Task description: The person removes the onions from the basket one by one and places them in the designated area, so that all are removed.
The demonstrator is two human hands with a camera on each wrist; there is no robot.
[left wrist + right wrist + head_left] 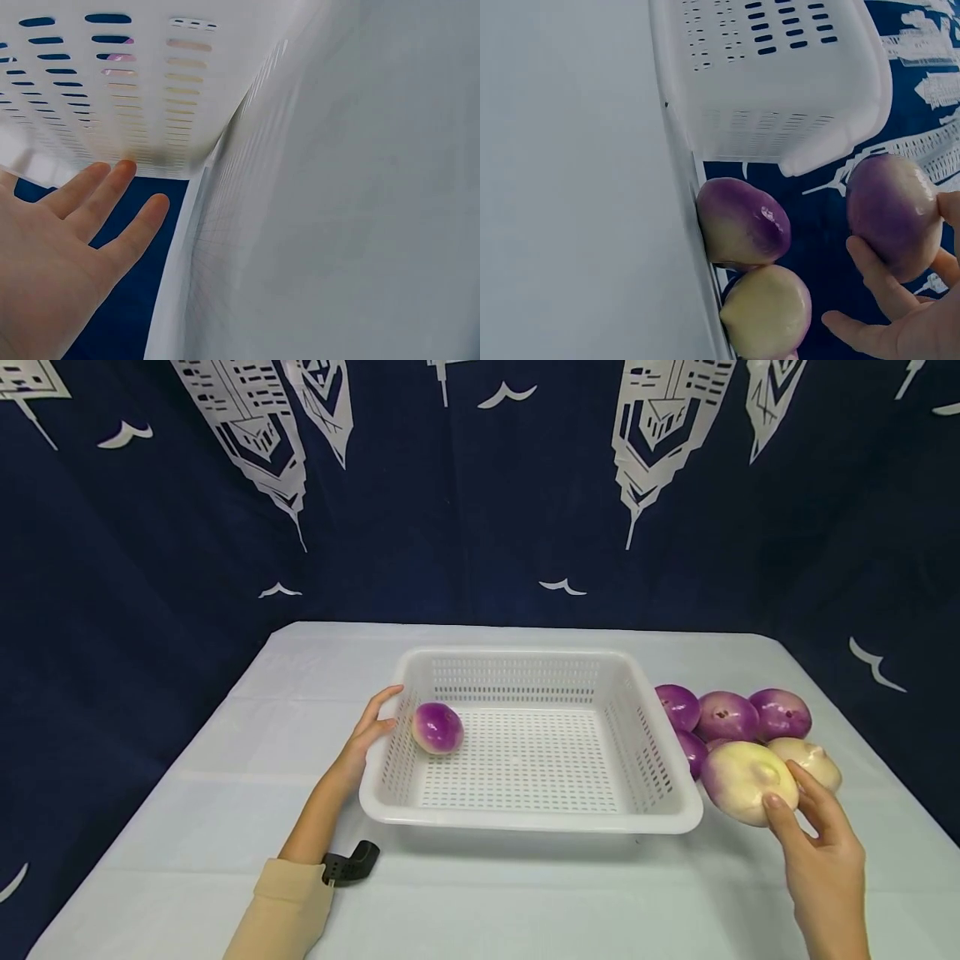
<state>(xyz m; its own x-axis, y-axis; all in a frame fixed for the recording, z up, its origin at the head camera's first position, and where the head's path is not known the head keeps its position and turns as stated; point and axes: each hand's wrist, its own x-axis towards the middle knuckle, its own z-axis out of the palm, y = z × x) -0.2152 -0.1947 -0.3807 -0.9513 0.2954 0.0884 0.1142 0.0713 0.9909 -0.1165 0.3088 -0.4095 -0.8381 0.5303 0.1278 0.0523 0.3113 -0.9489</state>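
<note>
A white perforated plastic basket (525, 821) sits in the middle of the table, with one purple-and-white turnip (437, 728) at its left end. My left hand (365, 739) touches the basket's left rim; in the left wrist view its fingers (142, 225) extend straight beside the outer wall. On the right, my right hand (825, 852) pinches a pale turnip (750, 783) between thumb and fingers. The right wrist view shows this held turnip (892, 214) raised off the table, its purple side showing. It partly hides the turnips behind it in the head view.
Several turnips (727, 717) cluster on the white table (225, 827) against the basket's right side, among them a pale one (806, 760). A dark blue cloth (450, 527) with white building prints hangs behind. A black band (351, 863) is on my left wrist.
</note>
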